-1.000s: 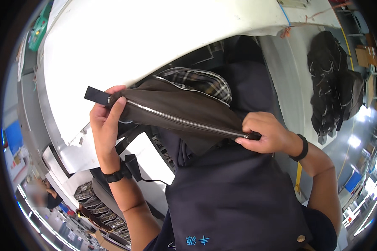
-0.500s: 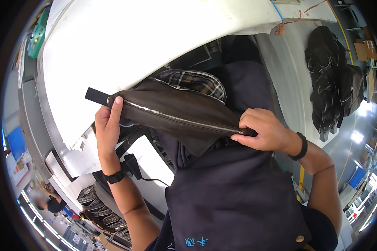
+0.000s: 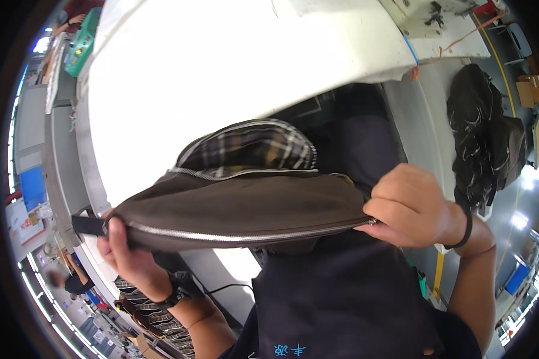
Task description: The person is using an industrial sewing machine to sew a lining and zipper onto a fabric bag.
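A dark brown bag [image 3: 263,200] is stretched lengthwise between my two hands, above my lap and the near edge of the white table. Along its near side runs a silver zipper [image 3: 233,238], closed from end to end. A second zipped opening on the far side gapes, showing a plaid lining [image 3: 251,149]. My left hand [image 3: 126,254], slightly blurred, pinches the left end beside a dark strap tab [image 3: 88,225]. With its fingers curled, my right hand [image 3: 410,206] grips the right end by the zipper stop.
The white tabletop [image 3: 221,60] spreads ahead. At the right, a pile of dark bags [image 3: 482,131] lies on a pale surface. Plaid pieces [image 3: 153,317] are stacked at lower left. A green box [image 3: 82,45] stands at far left, and another person [image 3: 72,278] is in the background.
The bag has come nearer and levelled out, its left end moving down and left with my left hand. My right hand has shifted slightly right. The plaid-lined opening shows wider.
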`<state>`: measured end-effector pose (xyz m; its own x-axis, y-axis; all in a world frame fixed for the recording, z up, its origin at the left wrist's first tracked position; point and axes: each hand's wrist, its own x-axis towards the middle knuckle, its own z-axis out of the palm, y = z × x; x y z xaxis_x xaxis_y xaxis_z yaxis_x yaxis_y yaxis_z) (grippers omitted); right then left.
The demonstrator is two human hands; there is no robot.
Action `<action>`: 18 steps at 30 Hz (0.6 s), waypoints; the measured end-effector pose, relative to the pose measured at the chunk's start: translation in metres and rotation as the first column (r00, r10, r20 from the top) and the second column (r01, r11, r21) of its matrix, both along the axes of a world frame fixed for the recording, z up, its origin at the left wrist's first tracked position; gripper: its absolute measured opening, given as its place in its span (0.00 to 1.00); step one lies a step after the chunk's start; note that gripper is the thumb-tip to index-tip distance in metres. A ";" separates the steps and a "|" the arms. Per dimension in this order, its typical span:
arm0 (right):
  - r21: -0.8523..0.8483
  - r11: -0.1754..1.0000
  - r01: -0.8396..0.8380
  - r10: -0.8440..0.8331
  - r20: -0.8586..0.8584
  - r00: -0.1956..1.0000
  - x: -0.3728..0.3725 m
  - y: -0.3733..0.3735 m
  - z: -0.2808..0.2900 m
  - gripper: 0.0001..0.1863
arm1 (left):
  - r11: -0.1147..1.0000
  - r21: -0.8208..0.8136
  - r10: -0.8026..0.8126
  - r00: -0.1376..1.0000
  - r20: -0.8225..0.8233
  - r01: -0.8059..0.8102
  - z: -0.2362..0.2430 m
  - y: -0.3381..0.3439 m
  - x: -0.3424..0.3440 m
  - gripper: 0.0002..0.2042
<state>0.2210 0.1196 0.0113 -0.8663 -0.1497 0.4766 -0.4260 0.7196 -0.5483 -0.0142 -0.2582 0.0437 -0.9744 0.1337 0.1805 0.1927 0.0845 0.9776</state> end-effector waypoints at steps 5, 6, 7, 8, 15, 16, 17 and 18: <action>0.274 0.959 0.066 0.051 -0.401 0.915 -0.111 0.000 0.047 0.20 | 0.900 0.350 0.254 0.965 0.066 -0.261 0.043 -0.055 -0.013 0.15; 0.280 0.943 0.178 0.011 -0.563 0.826 -0.142 -0.001 0.051 0.19 | 0.881 0.308 0.374 0.928 0.011 -0.359 0.033 -0.040 -0.016 0.17; 0.292 0.933 0.211 -0.002 -0.581 0.814 -0.172 -0.005 0.062 0.19 | 0.836 0.255 0.515 0.855 -0.061 -0.485 0.030 -0.035 -0.011 0.18; 0.207 0.940 0.271 -0.044 -0.715 0.698 -0.205 -0.002 0.071 0.19 | 0.817 0.447 0.357 0.928 0.107 -0.365 0.028 -0.043 -0.010 0.19; -0.435 0.898 0.074 -0.091 -0.019 0.996 -0.185 -0.050 0.040 0.09 | 0.955 0.296 -0.140 0.923 0.359 0.030 -0.052 0.070 0.060 0.19; -0.432 0.898 0.080 -0.010 0.163 0.987 -0.175 -0.049 0.022 0.09 | 0.946 0.317 -0.170 0.938 0.301 0.070 -0.052 0.087 0.066 0.21; -0.436 0.895 0.088 -0.014 0.170 0.985 -0.166 -0.051 0.009 0.09 | 0.940 0.315 -0.208 0.950 0.231 0.129 -0.055 0.095 0.070 0.25; -0.583 0.805 0.109 0.102 0.317 0.943 -0.159 -0.050 0.000 0.10 | 0.932 0.292 -0.267 0.950 0.164 0.212 -0.052 0.106 0.072 0.27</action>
<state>0.0624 0.0694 0.0113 -0.9830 0.0699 0.1696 -0.1511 0.2157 -0.9647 0.0580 -0.1521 -0.0087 -0.9387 0.3412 0.0497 -0.0246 -0.2102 0.9773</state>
